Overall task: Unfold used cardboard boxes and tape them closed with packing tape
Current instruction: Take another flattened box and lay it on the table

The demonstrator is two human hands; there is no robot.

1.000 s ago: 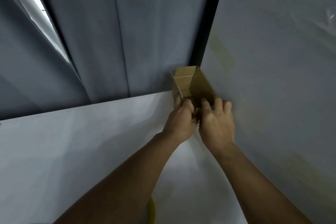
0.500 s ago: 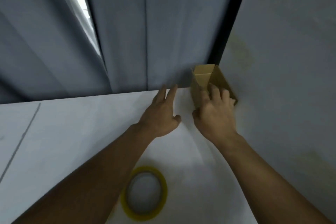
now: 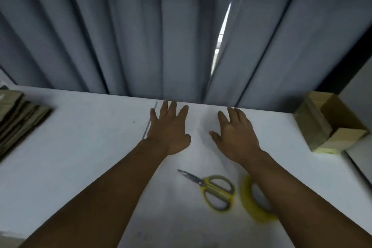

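A small brown cardboard box (image 3: 326, 125) stands unfolded at the far right of the white table (image 3: 80, 147), its top flaps up. A stack of flattened cardboard boxes (image 3: 18, 119) lies at the left edge. My left hand (image 3: 169, 129) and my right hand (image 3: 235, 133) hover over the middle of the table with fingers spread, holding nothing. A yellow roll of packing tape (image 3: 247, 203) lies near me, partly hidden under my right forearm. Yellow-handled scissors (image 3: 211, 189) lie just left of the roll.
Grey curtains (image 3: 141, 36) hang right behind the table's far edge, with a bright slit between two panels. A pale wall or panel (image 3: 360, 96) stands at the far right beside the box.
Both hands have let go of the box and moved left to the table's middle. The view swung left, bringing the scissors and the flattened stack into sight.
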